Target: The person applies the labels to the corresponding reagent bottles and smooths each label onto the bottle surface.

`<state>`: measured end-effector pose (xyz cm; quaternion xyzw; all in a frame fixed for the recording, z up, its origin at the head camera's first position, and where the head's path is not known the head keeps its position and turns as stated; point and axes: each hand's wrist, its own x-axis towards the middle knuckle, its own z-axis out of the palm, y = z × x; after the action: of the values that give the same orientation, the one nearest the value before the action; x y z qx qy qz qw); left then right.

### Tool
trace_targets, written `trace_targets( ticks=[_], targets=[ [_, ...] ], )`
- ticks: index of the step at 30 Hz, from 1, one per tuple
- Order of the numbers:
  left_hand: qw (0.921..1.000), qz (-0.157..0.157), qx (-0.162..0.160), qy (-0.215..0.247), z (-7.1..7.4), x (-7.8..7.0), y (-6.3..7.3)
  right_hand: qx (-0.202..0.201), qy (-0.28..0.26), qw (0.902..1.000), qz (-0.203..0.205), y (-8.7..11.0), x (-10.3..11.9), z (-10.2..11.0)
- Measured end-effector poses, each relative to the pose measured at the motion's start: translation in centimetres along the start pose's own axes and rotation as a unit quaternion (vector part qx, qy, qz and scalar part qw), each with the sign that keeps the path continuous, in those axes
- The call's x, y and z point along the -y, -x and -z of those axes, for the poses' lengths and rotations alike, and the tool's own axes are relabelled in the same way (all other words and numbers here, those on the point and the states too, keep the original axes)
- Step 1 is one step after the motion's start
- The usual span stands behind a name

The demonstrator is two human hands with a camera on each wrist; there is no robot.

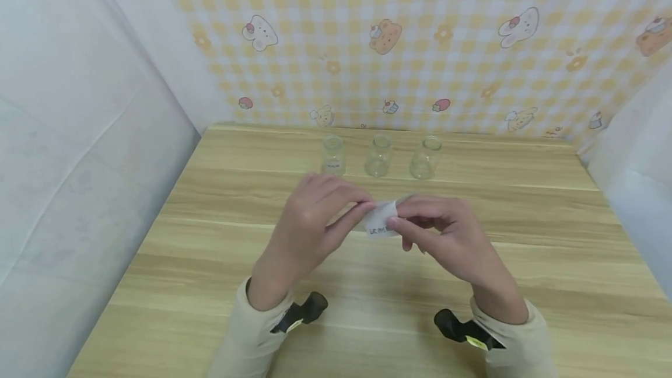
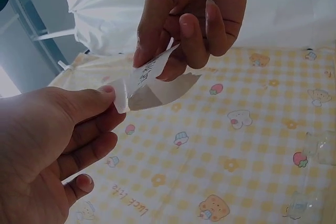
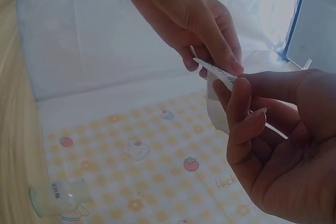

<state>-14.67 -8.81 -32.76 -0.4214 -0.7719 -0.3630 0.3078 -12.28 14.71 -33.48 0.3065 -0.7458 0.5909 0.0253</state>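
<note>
A small white paper label (image 1: 379, 220) with dark printed characters is held up between both hands above the table. My left hand (image 1: 310, 220) pinches its left edge between thumb and forefinger. On the other side, my right hand (image 1: 446, 232) pinches it between thumb and fingers. The left wrist view shows the printed label (image 2: 152, 71) standing apart from a curved pale backing piece (image 2: 163, 93), the two meeting near the left thumb. Edge-on, the label (image 3: 218, 72) also shows in the right wrist view.
Three clear glass jars stand in a row at the back of the wooden table (image 1: 210, 203): a left jar (image 1: 333, 153) with a printed label, a middle jar (image 1: 378, 156) and a right jar (image 1: 425, 158). Behind them hangs a yellow checked cloth (image 1: 357, 86); white sheets flank the table.
</note>
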Motion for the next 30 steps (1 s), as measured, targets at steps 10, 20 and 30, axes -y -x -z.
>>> trace_targets(
  ticks=[10,20,30],
  targets=[
    [0.9980,0.045,-0.024,-0.037,2.6,1.5,0.4,0.011,-0.017,0.9987,-0.048,-0.7,-1.3,-1.0],
    [0.9974,0.053,-0.030,-0.039,2.4,2.0,0.9,0.117,-0.109,0.9500,-0.268,1.3,-7.1,-6.0],
    [0.9951,0.084,0.004,-0.052,2.3,1.7,0.6,0.130,-0.145,0.9242,-0.329,3.8,-10.0,-8.1]
  ],
)
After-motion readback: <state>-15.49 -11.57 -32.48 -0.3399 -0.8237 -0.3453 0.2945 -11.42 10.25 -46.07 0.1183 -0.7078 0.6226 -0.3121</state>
